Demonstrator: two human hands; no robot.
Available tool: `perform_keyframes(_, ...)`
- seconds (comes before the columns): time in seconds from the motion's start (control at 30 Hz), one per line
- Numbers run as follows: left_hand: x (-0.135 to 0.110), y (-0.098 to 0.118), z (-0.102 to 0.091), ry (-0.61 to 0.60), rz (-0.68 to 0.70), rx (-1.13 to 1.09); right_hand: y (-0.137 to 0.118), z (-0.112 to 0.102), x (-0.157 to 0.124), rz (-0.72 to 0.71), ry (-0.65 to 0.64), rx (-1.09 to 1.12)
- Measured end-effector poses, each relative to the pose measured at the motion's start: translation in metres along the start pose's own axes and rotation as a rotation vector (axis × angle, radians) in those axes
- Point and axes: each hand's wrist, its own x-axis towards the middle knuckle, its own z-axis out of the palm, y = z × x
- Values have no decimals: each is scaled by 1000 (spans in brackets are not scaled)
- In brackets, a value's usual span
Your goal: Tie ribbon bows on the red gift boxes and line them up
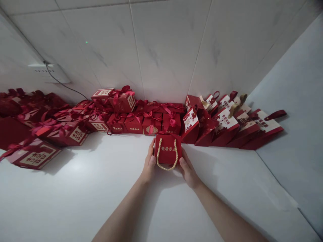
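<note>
A small red gift bag [167, 148] with gold lettering and a gold rope handle stands on the white surface [75, 195], just in front of a row of red boxes. My left hand [149, 164] grips its left side, fingers pressed against it. My right hand [187, 169] grips its right side the same way. Both arms reach forward from the bottom of the view.
Red ribbon-tied gift boxes [151, 122] line the white tiled wall [164, 50]. More red boxes [35, 154] pile up at the left. Red-and-white handled boxes [227, 124] lean in a row at the right, near a corner. A white device with a cable [50, 72] hangs on the wall.
</note>
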Motion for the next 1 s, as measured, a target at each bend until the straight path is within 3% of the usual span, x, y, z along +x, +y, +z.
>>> perform_keyframes(0.1,0,5,2,8,47,24,1,-2,1,-23,-23,2)
perform_keyframes(1.0,-4,10,5,53,57,24,-3,0,-4,-14,-67,-74)
